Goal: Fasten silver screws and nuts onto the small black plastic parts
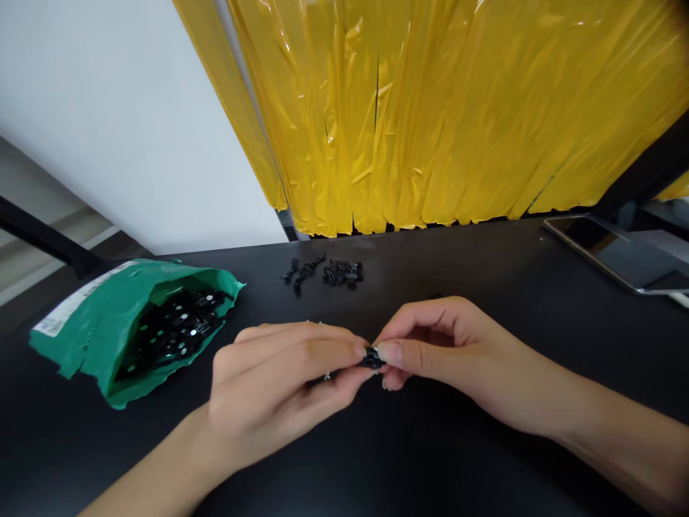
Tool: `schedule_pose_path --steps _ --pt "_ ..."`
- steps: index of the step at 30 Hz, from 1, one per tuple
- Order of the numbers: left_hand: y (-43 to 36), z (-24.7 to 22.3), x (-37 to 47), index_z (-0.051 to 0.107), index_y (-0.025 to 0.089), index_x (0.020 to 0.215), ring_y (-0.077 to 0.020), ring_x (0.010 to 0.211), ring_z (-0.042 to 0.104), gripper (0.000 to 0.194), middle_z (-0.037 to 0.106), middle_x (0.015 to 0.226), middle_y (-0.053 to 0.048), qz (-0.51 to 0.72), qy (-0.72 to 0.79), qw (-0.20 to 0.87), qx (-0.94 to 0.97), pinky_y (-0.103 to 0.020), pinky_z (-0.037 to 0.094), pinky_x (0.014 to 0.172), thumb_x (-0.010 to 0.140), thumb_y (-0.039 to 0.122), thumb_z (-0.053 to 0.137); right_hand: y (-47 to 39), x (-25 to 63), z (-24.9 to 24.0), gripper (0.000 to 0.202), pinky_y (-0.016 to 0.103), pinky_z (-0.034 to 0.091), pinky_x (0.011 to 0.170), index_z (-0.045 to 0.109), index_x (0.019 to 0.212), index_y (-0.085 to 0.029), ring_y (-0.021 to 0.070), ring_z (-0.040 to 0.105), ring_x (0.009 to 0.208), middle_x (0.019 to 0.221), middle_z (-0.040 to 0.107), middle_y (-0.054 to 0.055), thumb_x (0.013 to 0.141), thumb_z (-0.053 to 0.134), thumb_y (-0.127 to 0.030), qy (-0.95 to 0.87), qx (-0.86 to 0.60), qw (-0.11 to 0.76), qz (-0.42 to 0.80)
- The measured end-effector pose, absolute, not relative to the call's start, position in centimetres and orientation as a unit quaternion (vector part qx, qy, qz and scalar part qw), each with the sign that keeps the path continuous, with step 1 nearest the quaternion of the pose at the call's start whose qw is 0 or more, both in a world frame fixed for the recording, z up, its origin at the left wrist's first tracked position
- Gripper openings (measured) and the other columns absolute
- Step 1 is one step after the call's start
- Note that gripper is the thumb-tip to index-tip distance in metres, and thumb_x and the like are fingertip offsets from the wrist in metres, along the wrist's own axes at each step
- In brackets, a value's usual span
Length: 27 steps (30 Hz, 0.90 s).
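Observation:
My left hand (pixel 280 380) and my right hand (pixel 436 345) meet at the middle of the black table (pixel 484 287). Both pinch one small black part (pixel 371 357) between thumb and fingertips; most of it is hidden by the fingers. A bit of metal shows under my left fingers. An open green mailer bag (pixel 102 323) lies at the left, full of several small black parts with shiny spots (pixel 175 327). A little heap of black parts (pixel 326 271) lies on the table beyond my hands.
Yellow plastic sheeting (pixel 430 115) hangs behind the table's far edge. A phone or tablet with a dark screen (pixel 619 255) lies at the right rear. A white wall is at the back left.

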<state>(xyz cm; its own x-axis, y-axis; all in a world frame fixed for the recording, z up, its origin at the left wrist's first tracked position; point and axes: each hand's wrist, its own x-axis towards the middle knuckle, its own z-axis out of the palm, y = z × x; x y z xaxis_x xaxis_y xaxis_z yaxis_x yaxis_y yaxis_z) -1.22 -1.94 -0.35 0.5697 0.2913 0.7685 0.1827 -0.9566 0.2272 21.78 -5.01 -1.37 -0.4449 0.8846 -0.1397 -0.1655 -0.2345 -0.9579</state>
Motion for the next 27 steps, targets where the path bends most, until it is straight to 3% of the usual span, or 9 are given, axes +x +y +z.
schedule_pose_path --steps 9,15,20,27 --pt "-2.33 0.13 -1.38 0.076 0.011 0.099 -0.0161 0.079 0.082 0.021 0.084 0.092 -0.005 0.423 0.136 0.097 0.891 -0.022 0.071 0.079 0.082 0.005 0.085 -5.23 21.56 -1.14 0.016 0.025 0.054 0.078 0.082 0.086 -0.020 0.0130 0.068 0.077 0.076 0.076 0.001 0.084 0.088 -0.034 -0.504 -0.383 0.380 0.675" --pt "-2.81 0.02 -1.42 0.076 0.018 0.105 -0.0166 0.078 0.082 0.024 0.084 0.094 -0.002 0.428 0.152 0.092 0.886 -0.026 0.072 0.074 0.084 0.009 0.085 -5.67 21.36 -0.95 0.017 0.027 0.054 0.080 0.081 0.083 -0.019 0.0151 0.069 0.080 0.079 0.077 0.002 0.085 0.087 -0.036 -0.512 -0.394 0.378 0.664" --pt "-2.59 0.12 -1.20 0.076 0.016 0.108 -0.0119 0.067 0.077 0.028 0.082 0.085 -0.001 0.418 0.152 0.110 0.889 -0.019 0.067 0.062 0.083 0.007 0.085 -5.61 21.18 -0.98 0.014 0.025 0.054 0.078 0.080 0.083 -0.021 0.0141 0.068 0.080 0.078 0.076 0.000 0.086 0.085 -0.034 -0.519 -0.395 0.389 0.651" --pt "-2.46 0.15 -1.21 0.075 0.011 0.096 -0.0133 0.074 0.079 0.022 0.082 0.088 -0.006 0.421 0.136 0.160 0.882 -0.019 0.068 0.068 0.080 -0.001 0.084 -5.96 20.88 -0.64 0.014 0.024 0.051 0.071 0.079 0.081 -0.022 0.0137 0.063 0.077 0.077 0.073 0.000 0.085 0.085 -0.034 -0.523 -0.414 0.386 0.637"
